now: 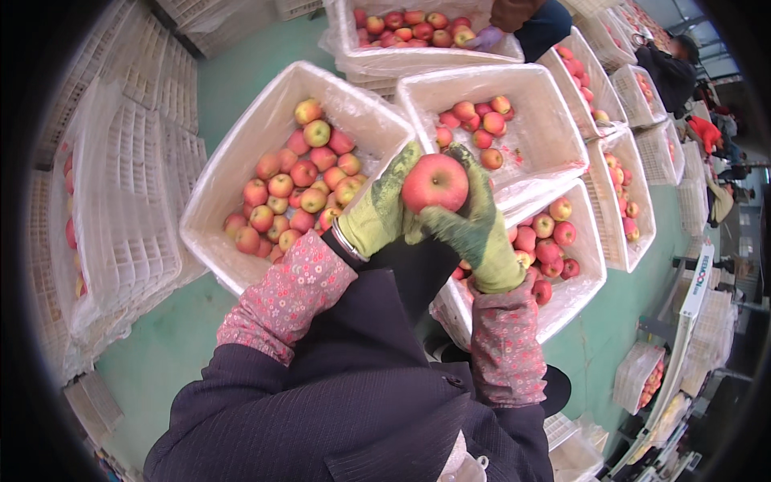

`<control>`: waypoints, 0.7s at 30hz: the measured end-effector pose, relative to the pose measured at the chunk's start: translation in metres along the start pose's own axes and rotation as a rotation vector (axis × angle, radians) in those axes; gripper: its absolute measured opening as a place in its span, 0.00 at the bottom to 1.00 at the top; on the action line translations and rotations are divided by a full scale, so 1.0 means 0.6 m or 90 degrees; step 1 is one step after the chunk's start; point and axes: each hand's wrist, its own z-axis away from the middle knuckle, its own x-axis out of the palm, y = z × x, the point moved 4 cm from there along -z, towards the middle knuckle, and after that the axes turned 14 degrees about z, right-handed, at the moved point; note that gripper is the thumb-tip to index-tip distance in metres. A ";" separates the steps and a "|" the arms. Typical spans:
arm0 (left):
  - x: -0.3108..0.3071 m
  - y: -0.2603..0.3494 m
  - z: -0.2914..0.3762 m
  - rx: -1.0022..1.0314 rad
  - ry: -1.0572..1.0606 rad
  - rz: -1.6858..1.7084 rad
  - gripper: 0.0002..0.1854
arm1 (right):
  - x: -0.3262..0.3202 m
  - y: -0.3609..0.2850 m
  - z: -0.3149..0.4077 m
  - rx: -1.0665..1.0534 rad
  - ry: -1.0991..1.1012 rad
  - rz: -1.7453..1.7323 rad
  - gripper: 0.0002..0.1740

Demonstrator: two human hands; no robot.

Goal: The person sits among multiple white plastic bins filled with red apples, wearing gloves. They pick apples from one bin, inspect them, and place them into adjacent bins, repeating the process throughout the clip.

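Between my two gloved hands is a large red apple point(435, 184), its dimpled end facing up. My left hand point(382, 202), in a yellow-green glove with dark stains, is against the apple's left side. My right hand point(479, 223), in a matching glove, curls fingers around its right and lower sides. Left of my hands, a plastic-lined crate point(223, 175) holds many red and yellow apples. Ahead to the right, another lined crate point(542, 114) has fewer apples. Below it, a third crate point(593, 265) of redder apples is partly hidden by my right forearm.
A co-worker's gloved hand point(485, 39) touches apples in the far crate point(421, 55). Stacked white crates point(135, 199) stand at the left on the green floor point(241, 90). More apple crates point(641, 211) line the right, near a conveyor-like machine point(692, 295). Other people point(668, 69) are farther off.
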 end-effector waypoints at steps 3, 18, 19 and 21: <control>-0.011 -0.026 -0.001 0.022 0.056 0.138 0.32 | -0.001 0.003 0.003 -0.081 0.045 0.002 0.55; 0.035 -0.085 0.015 -0.156 0.166 0.111 0.35 | -0.019 0.050 0.025 0.084 0.132 -0.427 0.16; 0.035 -0.091 0.014 -0.175 0.187 0.121 0.35 | -0.020 0.055 0.031 0.073 0.169 -0.438 0.16; 0.034 -0.101 0.012 -0.192 0.203 0.179 0.34 | -0.023 0.063 0.039 0.047 0.200 -0.485 0.16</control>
